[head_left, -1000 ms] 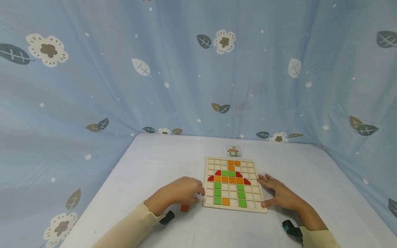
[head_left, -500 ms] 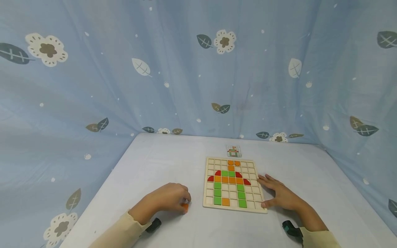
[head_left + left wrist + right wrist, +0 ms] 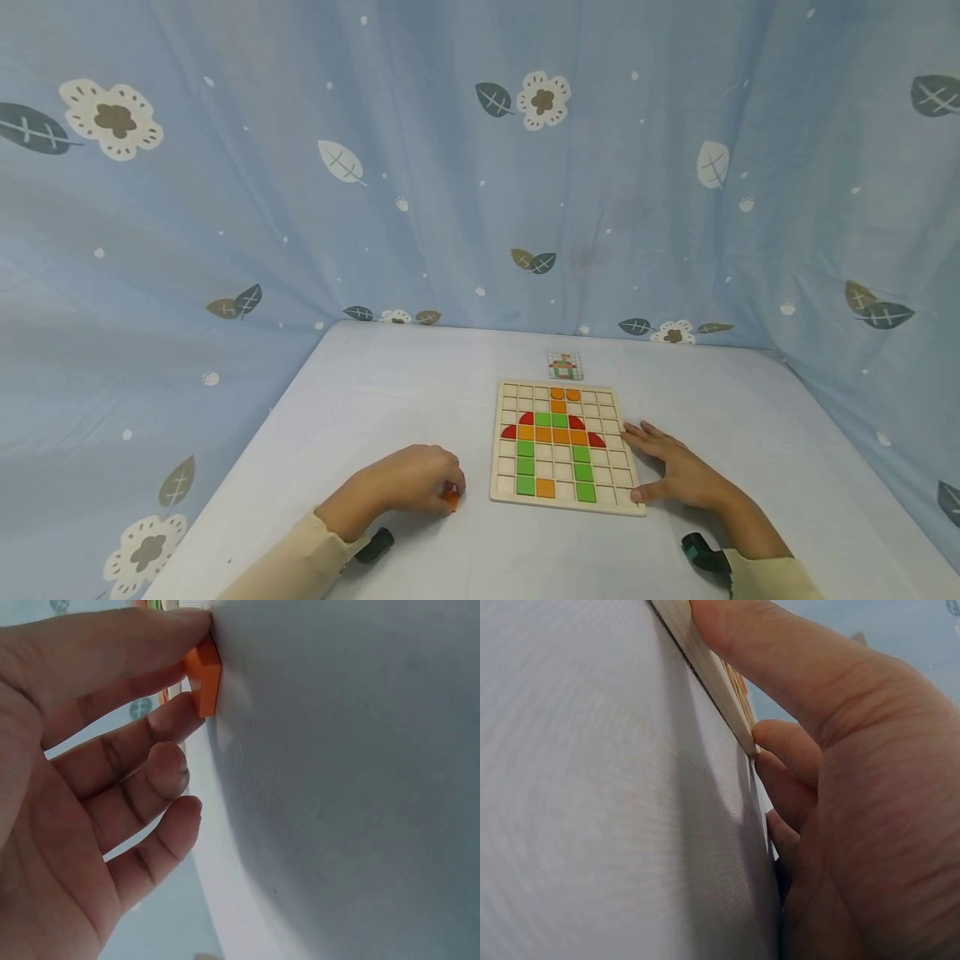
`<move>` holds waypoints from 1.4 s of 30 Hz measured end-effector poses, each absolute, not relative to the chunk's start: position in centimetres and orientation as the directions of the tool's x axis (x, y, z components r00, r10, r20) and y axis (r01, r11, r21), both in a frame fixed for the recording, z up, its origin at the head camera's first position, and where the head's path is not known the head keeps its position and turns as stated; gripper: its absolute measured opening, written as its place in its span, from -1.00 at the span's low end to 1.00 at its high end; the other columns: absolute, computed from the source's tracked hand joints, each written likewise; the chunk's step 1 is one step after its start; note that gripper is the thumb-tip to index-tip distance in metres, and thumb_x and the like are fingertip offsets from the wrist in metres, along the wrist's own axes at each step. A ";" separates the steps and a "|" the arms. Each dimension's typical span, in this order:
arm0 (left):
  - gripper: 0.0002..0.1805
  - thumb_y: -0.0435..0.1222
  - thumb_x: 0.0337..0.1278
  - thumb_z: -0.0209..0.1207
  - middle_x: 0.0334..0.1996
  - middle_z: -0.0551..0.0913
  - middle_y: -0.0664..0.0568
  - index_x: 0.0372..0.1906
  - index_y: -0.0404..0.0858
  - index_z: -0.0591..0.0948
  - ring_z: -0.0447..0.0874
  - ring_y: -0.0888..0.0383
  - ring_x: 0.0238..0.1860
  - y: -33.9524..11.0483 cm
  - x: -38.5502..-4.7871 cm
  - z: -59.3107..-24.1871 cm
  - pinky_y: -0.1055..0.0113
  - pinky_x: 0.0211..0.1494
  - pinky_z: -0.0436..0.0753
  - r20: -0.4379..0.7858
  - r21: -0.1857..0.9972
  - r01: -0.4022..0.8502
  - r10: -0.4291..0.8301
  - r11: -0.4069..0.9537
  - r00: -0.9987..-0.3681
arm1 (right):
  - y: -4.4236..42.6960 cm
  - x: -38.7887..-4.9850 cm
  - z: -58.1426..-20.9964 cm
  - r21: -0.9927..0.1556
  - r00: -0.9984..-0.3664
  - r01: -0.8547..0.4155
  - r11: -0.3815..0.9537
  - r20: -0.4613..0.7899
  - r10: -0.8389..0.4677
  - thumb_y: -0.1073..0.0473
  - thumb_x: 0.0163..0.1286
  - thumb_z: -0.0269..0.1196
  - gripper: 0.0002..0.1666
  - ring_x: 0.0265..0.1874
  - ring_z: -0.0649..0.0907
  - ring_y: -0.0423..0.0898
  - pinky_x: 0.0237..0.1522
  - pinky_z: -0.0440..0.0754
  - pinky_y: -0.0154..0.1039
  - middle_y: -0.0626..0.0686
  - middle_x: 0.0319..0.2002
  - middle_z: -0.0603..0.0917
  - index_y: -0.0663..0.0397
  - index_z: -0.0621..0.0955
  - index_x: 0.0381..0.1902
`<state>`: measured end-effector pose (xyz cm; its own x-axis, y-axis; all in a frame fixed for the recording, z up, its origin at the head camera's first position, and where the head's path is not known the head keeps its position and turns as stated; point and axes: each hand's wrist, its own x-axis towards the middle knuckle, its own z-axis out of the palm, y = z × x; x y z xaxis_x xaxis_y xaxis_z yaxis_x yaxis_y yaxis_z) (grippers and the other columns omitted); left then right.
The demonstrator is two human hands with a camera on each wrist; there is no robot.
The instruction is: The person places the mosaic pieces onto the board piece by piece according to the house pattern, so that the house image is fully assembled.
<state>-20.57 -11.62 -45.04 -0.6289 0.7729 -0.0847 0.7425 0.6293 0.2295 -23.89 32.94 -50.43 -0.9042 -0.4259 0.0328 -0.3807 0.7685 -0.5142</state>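
Note:
My left hand (image 3: 412, 481) is low over the table, left of the board, and pinches an orange square tile (image 3: 204, 675) between thumb and fingers. In the head view only a corner of that tile shows under the fingertips. The wooden grid board (image 3: 504, 467) lies flat and holds green, orange and red pieces laid out as a figure. Along the board's right edge rests my right hand (image 3: 675, 468), its fingers spread and its thumb at the near right corner. The right wrist view shows the thumb and fingertips touching the board's side (image 3: 720, 690).
A small printed card (image 3: 565, 366) with a coloured grid pattern lies just behind the board. The white-covered table (image 3: 390, 383) reaches back to a blue curtain (image 3: 435, 167) with flowers and leaves. Dark wrist cameras (image 3: 375, 546) sit below each hand.
My left hand has drawn back left from beside the board to the orange tile on the table and now pinches it. The right hand and the board have stayed put.

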 end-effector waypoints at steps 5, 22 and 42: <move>-0.87 -0.20 -0.05 0.44 -0.51 0.49 0.38 -0.38 0.06 0.70 0.40 0.40 -0.46 -10.5 -20.9 -44.9 0.48 -0.31 0.45 -0.058 0.236 0.755 0.784 0.612 -0.618 | 32.8 -23.8 -50.2 -0.524 -0.905 -0.374 0.765 0.026 -0.424 -0.40 -0.18 0.48 0.27 0.42 0.03 0.35 0.19 -0.01 0.50 0.21 0.45 0.19 0.05 0.34 0.44; -0.88 -0.19 0.06 0.38 -0.46 0.51 0.34 -0.26 0.01 0.72 0.41 0.32 -0.41 -4.2 -24.4 -44.0 0.44 -0.29 0.45 -0.049 0.198 0.773 0.794 0.602 -0.606 | 32.6 -23.9 -50.1 -0.517 -0.909 -0.355 0.779 -0.005 -0.417 -0.42 -0.18 0.47 0.29 0.43 0.02 0.34 0.20 -0.03 0.49 0.21 0.46 0.18 0.03 0.32 0.45; -0.86 -0.17 0.09 0.32 -0.46 0.49 0.33 -0.20 0.03 0.72 0.37 0.34 -0.46 2.9 -23.6 -44.6 0.51 -0.40 0.38 -0.040 0.131 0.810 0.820 0.571 -0.572 | 32.8 -24.0 -50.1 -0.515 -0.909 -0.358 0.779 0.001 -0.417 -0.44 -0.18 0.45 0.28 0.43 0.02 0.35 0.20 -0.02 0.49 0.21 0.46 0.17 0.02 0.32 0.45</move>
<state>-23.56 2.92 -44.60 -0.5716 0.8196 -0.0401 0.8102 0.5714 0.1308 -23.98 32.84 -50.05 -0.9087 -0.4174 0.0006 -0.3582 0.7790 -0.5146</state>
